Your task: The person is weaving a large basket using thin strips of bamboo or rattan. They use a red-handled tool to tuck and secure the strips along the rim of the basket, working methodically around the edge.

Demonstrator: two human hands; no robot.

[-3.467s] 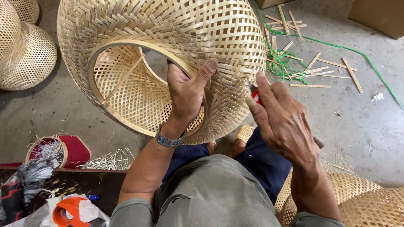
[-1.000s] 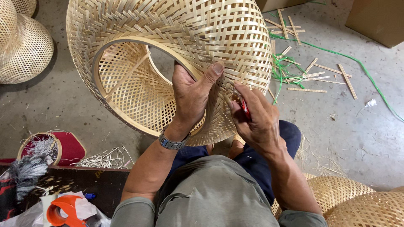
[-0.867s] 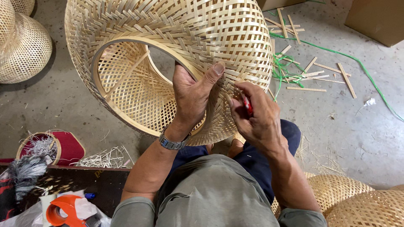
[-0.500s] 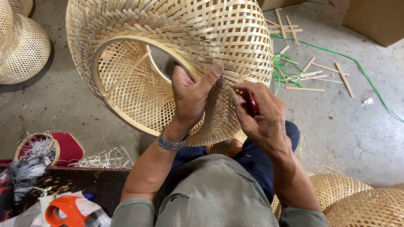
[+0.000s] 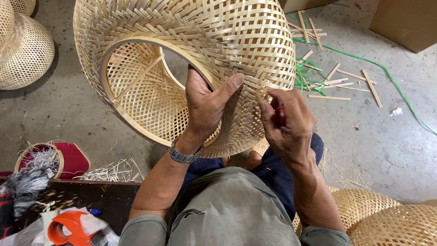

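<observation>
A large round woven bamboo basket (image 5: 218, 41) lies on its side in front of me, its open mouth facing lower left. My left hand (image 5: 207, 102) grips the rim, fingers inside and thumb pressed on the outer weave. My right hand (image 5: 287, 120) is closed around a small red-handled tool (image 5: 281, 115) and pinches a loose bamboo strip end (image 5: 259, 98) at the weave just right of my thumb. A metal watch (image 5: 183, 156) is on my left wrist.
Other woven bamboo shades stand at the upper left (image 5: 22, 45) and lower right (image 5: 387, 218). Cut bamboo strips (image 5: 337, 79) and a green strap (image 5: 387, 73) litter the concrete floor. A cardboard box (image 5: 405, 23) is top right. An orange tape dispenser (image 5: 68, 230) lies bottom left.
My right hand has moved in from the right against the basket, then shifted slightly up along the weave with the red tool. The left hand keeps its grip on the rim.
</observation>
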